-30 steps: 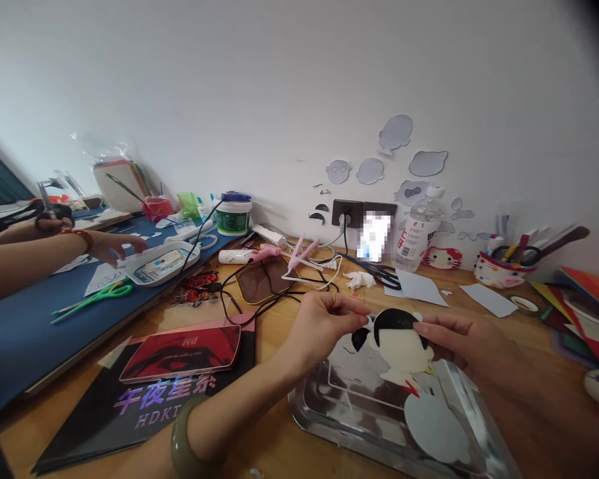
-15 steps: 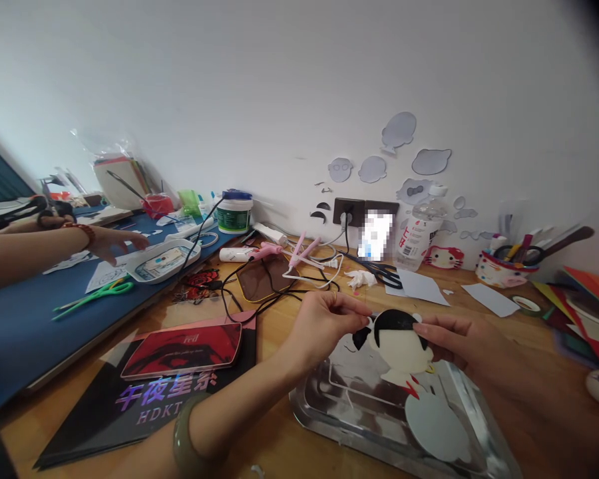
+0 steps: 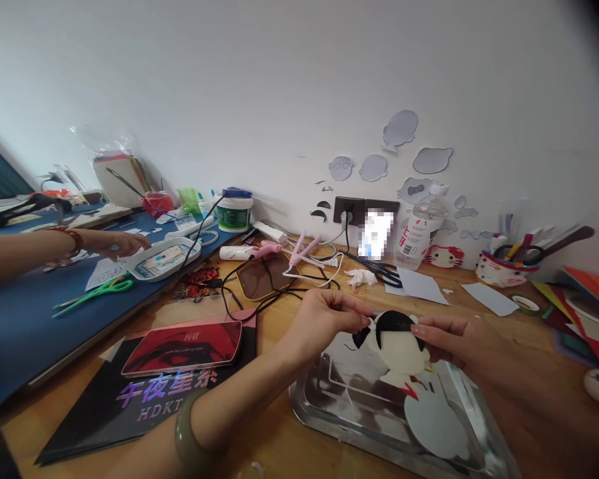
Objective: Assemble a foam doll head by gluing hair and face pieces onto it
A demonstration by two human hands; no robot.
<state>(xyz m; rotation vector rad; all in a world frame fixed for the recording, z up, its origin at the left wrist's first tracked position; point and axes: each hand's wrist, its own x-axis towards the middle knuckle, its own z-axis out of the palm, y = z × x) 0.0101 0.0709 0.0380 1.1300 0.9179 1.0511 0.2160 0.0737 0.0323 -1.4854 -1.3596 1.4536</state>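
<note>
A flat head-shaped cutout with a cream face and black fringe is held over a shiny rectangular tray. My right hand pinches its right edge at the hair. Between the thumb and finger of my left hand is a small black ponytail piece, whose white top meets the left side of the head; whether it is stuck there I cannot tell. Below the face, small red pieces show. A pale grey rounded cutout lies on the tray.
Left of the tray lie a black folder and a red case. Behind are a pink glue gun, tangled cables, a phone and a bottle. A co-worker's hand is near a white dish and green scissors.
My left hand has brought the ponytail piece slightly right, against the head cutout. The co-worker's hand has moved a little right and flattened near the dish.
</note>
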